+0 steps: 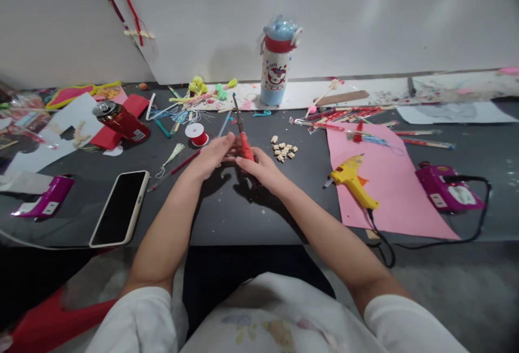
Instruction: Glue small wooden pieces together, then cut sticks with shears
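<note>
My right hand [263, 168] is closed round the red handle of a tool [246, 146] with a narrow dark metal end. That end points up and away from me, slightly left; whether it is blades or jaws is unclear. Just left of the handle, my left hand [214, 154] curls inward with its fingertips close to the tool. Anything between those fingers is hidden. A small pile of short wooden pieces [284, 150] lies to the right of the tool. Left of it stands a spool of red thread or ribbon [197, 134].
A phone [120, 207] and red can [121, 120] are on the left. A lidded bottle [278, 64] stands at the back. On the right, a yellow glue gun [354, 181] rests on pink paper [389, 196], its cord near a purple power strip [448, 188].
</note>
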`<control>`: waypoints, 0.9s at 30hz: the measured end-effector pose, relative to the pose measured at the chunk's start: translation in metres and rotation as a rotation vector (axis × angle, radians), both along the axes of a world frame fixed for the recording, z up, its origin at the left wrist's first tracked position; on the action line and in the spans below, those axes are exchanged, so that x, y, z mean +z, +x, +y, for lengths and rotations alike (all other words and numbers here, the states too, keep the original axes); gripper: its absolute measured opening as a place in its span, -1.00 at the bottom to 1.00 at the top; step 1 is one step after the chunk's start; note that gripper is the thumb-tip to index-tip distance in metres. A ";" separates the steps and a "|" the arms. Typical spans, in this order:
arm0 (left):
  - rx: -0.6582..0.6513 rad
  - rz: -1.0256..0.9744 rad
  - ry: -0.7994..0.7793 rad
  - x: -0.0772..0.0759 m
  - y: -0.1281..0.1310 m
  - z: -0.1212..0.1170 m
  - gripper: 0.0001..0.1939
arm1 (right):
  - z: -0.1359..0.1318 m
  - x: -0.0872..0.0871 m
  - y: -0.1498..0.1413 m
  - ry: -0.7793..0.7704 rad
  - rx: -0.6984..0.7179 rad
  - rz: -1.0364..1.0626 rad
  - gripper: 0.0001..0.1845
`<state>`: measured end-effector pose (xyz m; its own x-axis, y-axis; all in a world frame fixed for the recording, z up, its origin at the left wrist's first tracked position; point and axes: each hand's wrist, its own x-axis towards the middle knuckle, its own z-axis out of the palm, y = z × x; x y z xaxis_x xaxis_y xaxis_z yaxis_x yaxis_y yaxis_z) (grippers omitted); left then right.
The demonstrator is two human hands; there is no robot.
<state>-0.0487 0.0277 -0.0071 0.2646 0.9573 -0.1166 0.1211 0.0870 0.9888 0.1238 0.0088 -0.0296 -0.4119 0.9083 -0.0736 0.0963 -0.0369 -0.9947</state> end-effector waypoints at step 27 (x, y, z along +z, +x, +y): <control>-0.044 -0.118 -0.012 -0.003 0.017 -0.004 -0.47 | 0.001 -0.009 -0.003 0.075 -0.014 0.004 -0.35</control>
